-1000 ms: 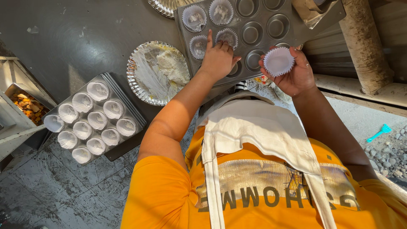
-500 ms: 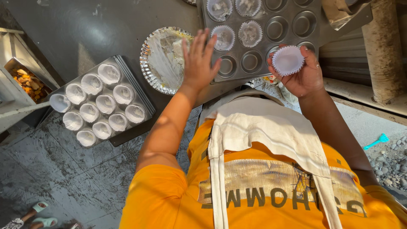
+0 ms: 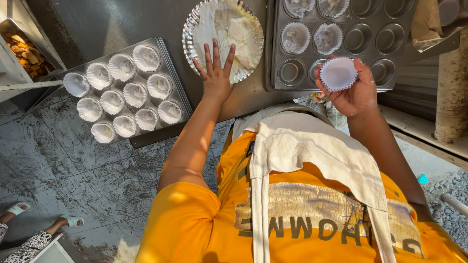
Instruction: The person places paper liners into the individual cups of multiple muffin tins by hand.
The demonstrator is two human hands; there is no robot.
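My left hand [image 3: 214, 73] is spread flat, fingers apart, at the near rim of a round foil plate [image 3: 192, 24] smeared with a white spread. It holds nothing. My right hand [image 3: 353, 92] pinches a white pleated paper cup liner [image 3: 338, 74] just above the near edge of a grey metal muffin tin [image 3: 370, 53]. Several cups at the tin's left side hold greased liners; the other cups are bare. Both lie on a dark metal counter.
A second tin [image 3: 156, 136] filled with several white liners lies at the left, overhanging the counter edge. A metal container of brown food [image 3: 27, 48] stands at the far left. Another person's sandalled feet [image 3: 68, 221] show at the bottom left. A rough post [image 3: 451, 73] stands at the right.
My left hand has left the muffin tin and swung left onto the foil plate. My right hand has kept hold of the paper liner and stayed near the tin's front edge.
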